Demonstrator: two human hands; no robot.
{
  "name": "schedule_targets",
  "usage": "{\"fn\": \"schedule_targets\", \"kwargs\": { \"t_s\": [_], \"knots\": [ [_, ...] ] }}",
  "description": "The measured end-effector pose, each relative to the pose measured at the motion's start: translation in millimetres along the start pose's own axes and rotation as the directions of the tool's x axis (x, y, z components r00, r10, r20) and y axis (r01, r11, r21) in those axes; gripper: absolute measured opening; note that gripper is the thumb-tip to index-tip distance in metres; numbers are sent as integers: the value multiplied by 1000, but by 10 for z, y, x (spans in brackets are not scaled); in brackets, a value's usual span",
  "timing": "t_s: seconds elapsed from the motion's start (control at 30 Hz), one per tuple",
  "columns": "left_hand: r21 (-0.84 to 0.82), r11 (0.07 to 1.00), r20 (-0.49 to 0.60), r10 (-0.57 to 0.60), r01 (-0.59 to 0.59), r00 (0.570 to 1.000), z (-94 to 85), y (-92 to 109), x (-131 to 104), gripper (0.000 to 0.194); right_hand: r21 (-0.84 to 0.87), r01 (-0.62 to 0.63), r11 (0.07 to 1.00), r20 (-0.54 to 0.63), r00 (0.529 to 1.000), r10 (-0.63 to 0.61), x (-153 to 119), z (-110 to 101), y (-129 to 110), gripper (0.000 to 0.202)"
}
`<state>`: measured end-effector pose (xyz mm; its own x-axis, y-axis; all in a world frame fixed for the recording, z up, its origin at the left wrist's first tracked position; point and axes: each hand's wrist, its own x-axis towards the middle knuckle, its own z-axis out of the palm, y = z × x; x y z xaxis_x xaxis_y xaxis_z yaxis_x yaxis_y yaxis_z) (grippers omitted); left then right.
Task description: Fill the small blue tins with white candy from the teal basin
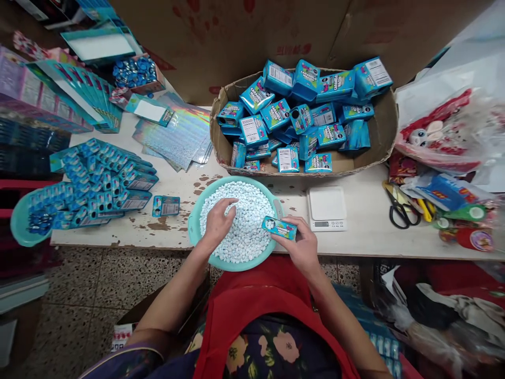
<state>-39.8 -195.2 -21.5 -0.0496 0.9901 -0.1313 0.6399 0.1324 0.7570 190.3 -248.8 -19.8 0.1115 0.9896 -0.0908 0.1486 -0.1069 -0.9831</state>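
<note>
A light-green bowl [192,227] full of small pale blue-white candies [246,231] stands at the table's front edge. My left hand [219,223] is over the candies on the bowl's left side; its thumb and index finger are apart, and the other fingertips are hidden beneath. In my right hand [303,243] is a small blue candy box [279,228], tilted over the bowl's right rim. White candies show through the round hole in that box. Left of the bowl, another small blue box [166,206] lies on the table.
A cardboard tray [303,171] of blue boxes stands behind the bowl, with a white digital scale [326,208] to the right. Scissors [400,208] lie farther right. Stacked blue boxes [102,181], shiny sheets [173,129] and a container of blue wrapped pieces [136,73] occupy the left.
</note>
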Motion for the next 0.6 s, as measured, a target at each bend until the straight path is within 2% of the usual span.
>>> {"fn": "schedule_targets", "kwargs": {
  "t_s": [0.1, 0.13, 0.2, 0.27, 0.33, 0.4, 0.47, 0.6],
  "knots": [
    [64, 991, -103, 124, -118, 987, 36, 133, 519, 28, -9, 20, 1000, -78, 997, -20, 54, -284, 81, 39],
    [92, 977, -139, 202, -191, 969, 74, 194, 769, 29, -33, 15, 999, -141, 990, -20, 82, -397, 133, 40],
    [136, 942, -132, 326, -308, 936, 186, 306, 1318, 41, -87, -14, 996, -292, 956, -12, 151, -643, 273, 43],
    [156, 934, -85, 338, -322, 937, 317, 379, 1826, 62, -128, -53, 990, -414, 910, -5, 234, -892, 441, 45],
    [155, 944, -33, 301, -293, 953, 428, 407, 2184, 64, -183, -81, 980, -475, 880, -15, 331, -1107, 608, 46],
    [150, 943, 11, 297, -296, 955, 485, 407, 2354, 59, -225, -104, 969, -494, 869, -21, 432, -1259, 754, 46],
    [99, 940, 12, 326, -325, 945, 475, 402, 2366, 56, -222, -122, 967, -481, 877, 0, 517, -1339, 863, 45],
    [-61, 935, -67, 346, -350, 936, 280, 468, 2097, 41, -222, -102, 970, -450, 893, -9, 529, -1384, 897, 55]
  ]
}}
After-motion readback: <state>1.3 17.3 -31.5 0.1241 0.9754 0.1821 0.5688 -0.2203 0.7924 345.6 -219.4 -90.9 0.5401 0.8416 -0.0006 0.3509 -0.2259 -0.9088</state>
